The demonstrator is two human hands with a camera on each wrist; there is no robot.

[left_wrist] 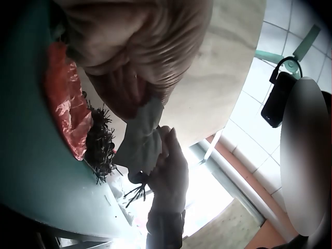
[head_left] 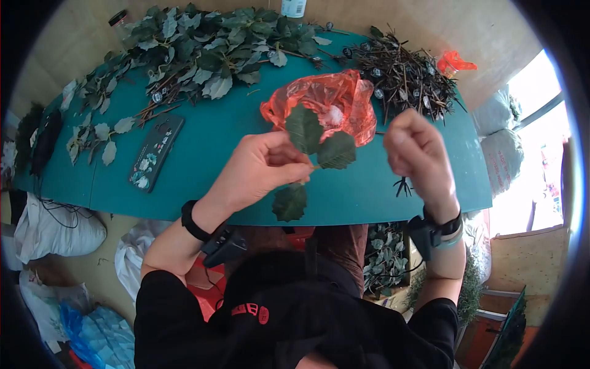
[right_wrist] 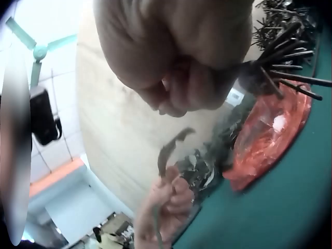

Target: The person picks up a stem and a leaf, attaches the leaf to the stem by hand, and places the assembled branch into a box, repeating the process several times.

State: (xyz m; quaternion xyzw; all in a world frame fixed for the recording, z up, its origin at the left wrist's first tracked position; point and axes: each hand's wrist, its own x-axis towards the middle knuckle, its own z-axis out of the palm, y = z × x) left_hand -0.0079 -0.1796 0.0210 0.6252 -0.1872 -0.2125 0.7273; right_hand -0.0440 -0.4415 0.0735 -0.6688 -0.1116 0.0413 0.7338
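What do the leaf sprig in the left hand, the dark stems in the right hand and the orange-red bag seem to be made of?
Leaf sprig: likely fabric or plastic imitation; matte, uniform green.
Dark stems: perhaps plastic or wire; thin, straight, identical.
Bag: thin plastic film; translucent, glossy, crumpled.

The person wears a black top (head_left: 295, 320) with a small red marking (head_left: 249, 310), its sleeves ending near the elbows. Behind the left hand (head_left: 264, 169) sit a black wristband (head_left: 192, 221) and a black camera unit (head_left: 224, 246). Behind the right hand (head_left: 418, 150) are a black strap (head_left: 445, 222), a pale green band (head_left: 455, 238) and a black box (head_left: 421, 237).

A teal table (head_left: 215, 141) bears heaped leaves (head_left: 203, 49) and perhaps a phone (head_left: 155, 152).
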